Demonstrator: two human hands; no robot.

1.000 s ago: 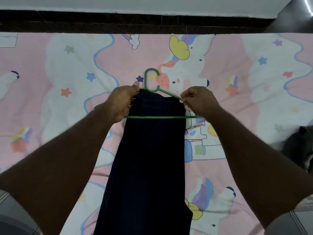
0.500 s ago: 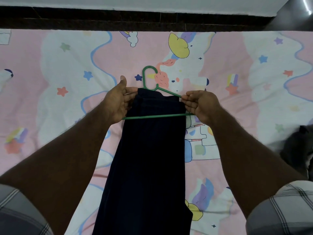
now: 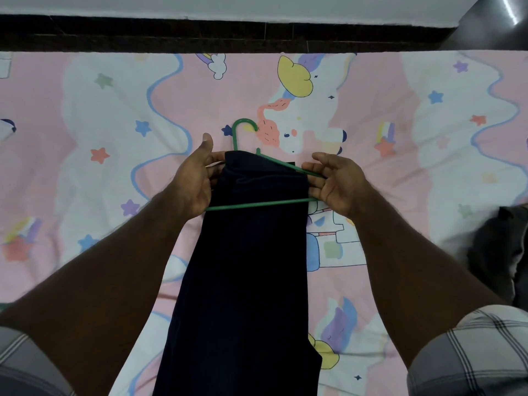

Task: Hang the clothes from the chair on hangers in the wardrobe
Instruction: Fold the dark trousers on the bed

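Dark navy trousers point(image 3: 245, 281) lie lengthwise on the bed, folded over the bottom bar of a green hanger point(image 3: 258, 203) whose hook points away from me. My left hand point(image 3: 197, 181) is at the garment's top left corner, thumb lifted, fingertips touching the fabric edge. My right hand point(image 3: 337, 181) is at the hanger's right end, palm up and fingers spread, with the hanger's arm running against the fingertips. Neither hand has a closed grip.
The bed sheet point(image 3: 114, 138) is pink and white with cartoon prints. A dark wall ledge point(image 3: 200, 35) runs along the far side. A dark grey garment point(image 3: 500, 252) lies at the right edge of the bed.
Both hands have gone from pinching the trousers' top corners to spread fingers. The left thumb has lifted off. The trousers and hanger have stayed in place.
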